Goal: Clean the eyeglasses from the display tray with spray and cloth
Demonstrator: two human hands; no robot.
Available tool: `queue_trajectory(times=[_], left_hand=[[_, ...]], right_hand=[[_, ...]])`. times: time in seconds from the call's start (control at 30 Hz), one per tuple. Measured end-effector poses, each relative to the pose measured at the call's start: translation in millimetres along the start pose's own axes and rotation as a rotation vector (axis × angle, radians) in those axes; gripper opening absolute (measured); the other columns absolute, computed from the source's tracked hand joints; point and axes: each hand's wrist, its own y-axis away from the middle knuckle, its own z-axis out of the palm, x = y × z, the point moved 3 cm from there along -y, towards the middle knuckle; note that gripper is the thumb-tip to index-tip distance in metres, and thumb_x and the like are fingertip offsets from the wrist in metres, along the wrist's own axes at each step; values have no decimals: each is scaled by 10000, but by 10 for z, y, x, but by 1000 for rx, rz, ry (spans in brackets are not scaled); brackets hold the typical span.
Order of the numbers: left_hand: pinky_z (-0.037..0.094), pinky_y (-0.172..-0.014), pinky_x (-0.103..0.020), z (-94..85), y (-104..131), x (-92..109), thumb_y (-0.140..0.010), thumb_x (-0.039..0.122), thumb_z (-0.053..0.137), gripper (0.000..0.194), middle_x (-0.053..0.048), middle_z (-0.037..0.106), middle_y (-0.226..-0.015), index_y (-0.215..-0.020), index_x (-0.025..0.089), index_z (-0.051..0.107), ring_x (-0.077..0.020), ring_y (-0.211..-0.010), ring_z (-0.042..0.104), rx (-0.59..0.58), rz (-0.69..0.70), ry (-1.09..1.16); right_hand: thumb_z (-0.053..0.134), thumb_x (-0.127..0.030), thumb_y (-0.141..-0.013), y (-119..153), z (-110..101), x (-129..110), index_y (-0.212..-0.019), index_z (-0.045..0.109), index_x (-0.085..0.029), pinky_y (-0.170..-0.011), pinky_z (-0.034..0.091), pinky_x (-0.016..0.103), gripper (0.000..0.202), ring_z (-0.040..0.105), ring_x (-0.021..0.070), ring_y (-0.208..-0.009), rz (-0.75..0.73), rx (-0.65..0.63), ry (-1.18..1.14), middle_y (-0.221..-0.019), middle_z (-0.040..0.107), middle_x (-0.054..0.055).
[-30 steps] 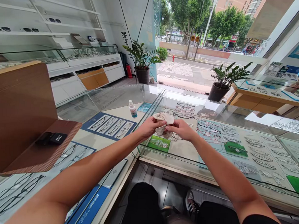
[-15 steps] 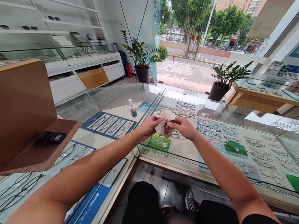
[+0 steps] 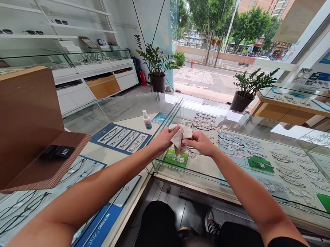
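My left hand (image 3: 165,139) pinches a crumpled cream cleaning cloth (image 3: 178,137), with the thumb on top. From the other side, my right hand (image 3: 201,143) has its fingers closed on the same cloth. Thin wire rims of eyeglasses (image 3: 191,152) show just below the cloth by my right fingers; whether they are held or lie in the case below, I cannot tell. Both hands are above the corner of a glass display case (image 3: 163,167). Left of them stands a white spray bottle (image 3: 147,120), upright.
Rows of eyeglasses (image 3: 231,144) lie under the glass at right. A blue tray (image 3: 122,138) of frames is at left, near a brown open stand (image 3: 25,132) bearing a small black device (image 3: 62,151). Potted plants (image 3: 157,81) stand beyond the counter.
The cloth has been refolded, and a corner of it now hangs down between my hands. My right hand has shifted slightly down; the spray bottle has stayed put.
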Motion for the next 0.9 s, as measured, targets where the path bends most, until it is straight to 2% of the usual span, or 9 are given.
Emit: queue_trajectory(times=[0.07,0.23,0.3,0.43,0.5,0.57,0.73,0.83,0.9], left_hand=[[510,-629,-261,-1,3,-7,-751,626,923,564,-53,730,-773,-940,122,757,-145,-649,636,-10,-55,30],[549,-738,-273,45,16,5,-655,356,1035,497,-67,753,-831,-988,117,755,-156,-728,680,-92,-79,65],[541,-719,-269,49,15,4,-672,388,1027,490,-56,739,-790,-973,116,751,-146,-694,663,-85,-54,53],[507,-623,-268,14,-5,-32,-738,624,934,564,-48,710,-709,-902,119,742,-145,-611,621,-36,-36,38],[508,-617,-270,-14,-15,-53,-753,675,899,591,-53,716,-717,-887,121,743,-151,-616,628,-11,-60,55],[522,-643,-269,-26,-19,-62,-748,622,927,556,-59,729,-745,-906,118,753,-153,-643,645,-22,-90,82],[568,-775,-300,1,-8,-51,-699,332,1011,466,-81,774,-861,-1046,130,773,-182,-773,711,-123,-116,106],[559,-745,-286,-8,-20,-70,-721,364,1001,443,-79,771,-840,-1020,128,774,-169,-735,699,-101,-88,110],[529,-669,-260,-33,-37,-97,-750,469,974,459,-74,754,-789,-962,116,770,-143,-657,661,-57,-63,111]], right_hand=[[822,-560,-836,4,-26,-15,-855,803,-164,-745,507,338,397,636,197,-766,20,17,-16,-828,766,59],[831,-558,-822,2,-92,-13,-855,805,-157,-731,510,327,404,647,190,-745,45,74,-38,-821,772,65],[831,-548,-824,-2,-74,-1,-852,804,-154,-732,510,327,396,648,189,-742,48,63,-33,-823,773,66],[828,-539,-829,-3,-7,19,-862,804,-158,-785,531,354,383,679,205,-779,51,17,-46,-853,789,74],[827,-540,-831,-3,0,17,-855,805,-161,-803,534,362,380,688,209,-789,46,5,-43,-854,793,75],[828,-544,-828,-4,-26,8,-841,804,-163,-794,536,358,383,688,208,-786,45,19,-45,-849,793,74],[834,-529,-810,-11,-120,-20,-805,790,-163,-776,533,339,369,674,197,-774,32,100,-62,-812,778,66],[844,-516,-795,-14,-94,-11,-795,782,-159,-742,520,326,362,652,184,-741,52,88,-61,-789,767,61],[853,-509,-781,-16,-47,2,-805,781,-156,-722,512,319,361,642,177,-721,71,60,-71,-787,766,61]])
